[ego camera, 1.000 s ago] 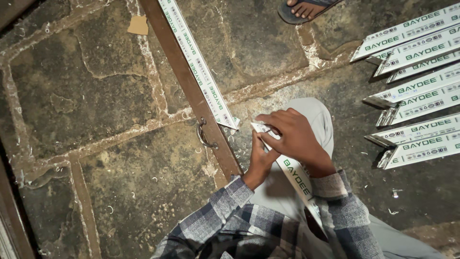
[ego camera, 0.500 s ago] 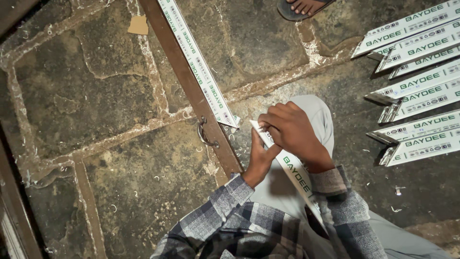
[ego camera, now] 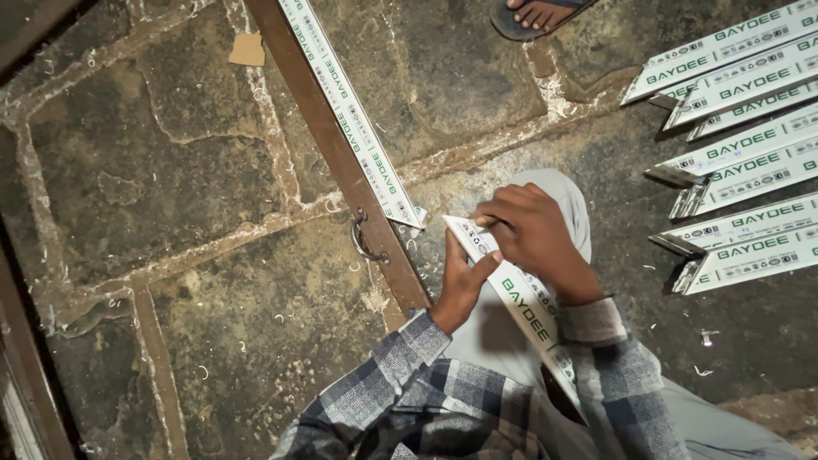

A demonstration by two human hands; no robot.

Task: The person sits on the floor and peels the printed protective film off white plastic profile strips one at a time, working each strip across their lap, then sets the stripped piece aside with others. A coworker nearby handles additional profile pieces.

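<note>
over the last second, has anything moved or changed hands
Almost nothing. The left hand keeps its grip on the white strip across the knee, and the right hand stays at the strip's top end, barely shifting. The long strip on the wooden bar and the stacked strips lie as before.

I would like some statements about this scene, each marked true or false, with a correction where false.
1. Both hands hold one white-wrapped strip. True: the left hand and right hand grip the white-wrapped strip.
2. The strip rests flat on the floor. False: it lies across the person's lap.
3. More wrapped strips lie at the right. True.
4. The metal ring hangs on a strip at the right. False: it sits on the brown bar.
</note>
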